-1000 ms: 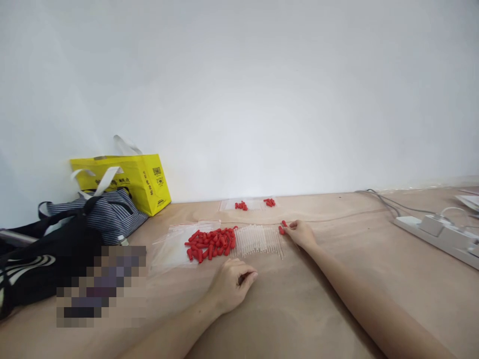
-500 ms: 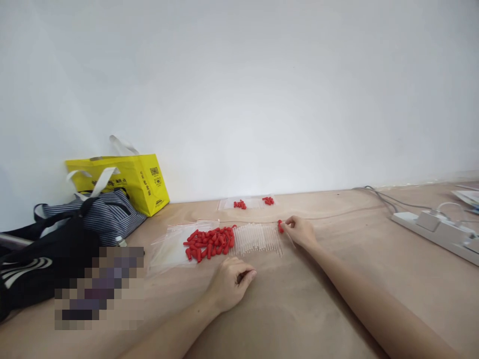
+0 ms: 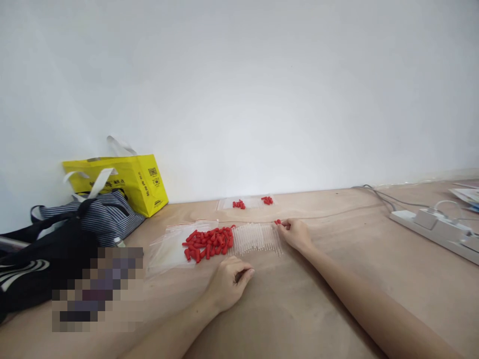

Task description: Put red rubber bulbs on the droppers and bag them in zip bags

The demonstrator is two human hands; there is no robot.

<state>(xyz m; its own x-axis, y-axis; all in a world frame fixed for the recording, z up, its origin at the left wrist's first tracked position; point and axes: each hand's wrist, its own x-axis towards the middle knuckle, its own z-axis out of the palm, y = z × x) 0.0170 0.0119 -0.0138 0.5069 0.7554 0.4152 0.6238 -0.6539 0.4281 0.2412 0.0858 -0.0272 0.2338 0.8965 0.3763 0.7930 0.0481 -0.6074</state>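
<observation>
My left hand [image 3: 230, 283] rests on the table with its fingers curled, thumb and forefinger tips together and nothing visible between them. Just beyond it lies a pile of red rubber bulbs [image 3: 210, 242]. Thin clear tubes [image 3: 254, 237], like dropper pipettes, lie side by side in a row right of the pile. At the row's right end, my right hand [image 3: 295, 233] is closed, its fingertips on a small red rubber bulb [image 3: 277, 222]. Whether a tube is attached to that bulb is hidden by the hand.
Clear plastic bags [image 3: 170, 247] lie under and left of the pile. Near the wall is another bag [image 3: 224, 203] with red bulbs and tubes. A yellow bag [image 3: 151, 192], striped bag [image 3: 108, 217] and black bag [image 3: 48, 259] stand left. A white power strip [image 3: 406, 219] lies right.
My right hand has shifted slightly left and lower, closer to the row's end, with the red bulb at its fingertips. My left hand holds its pose; the view has shifted a little.
</observation>
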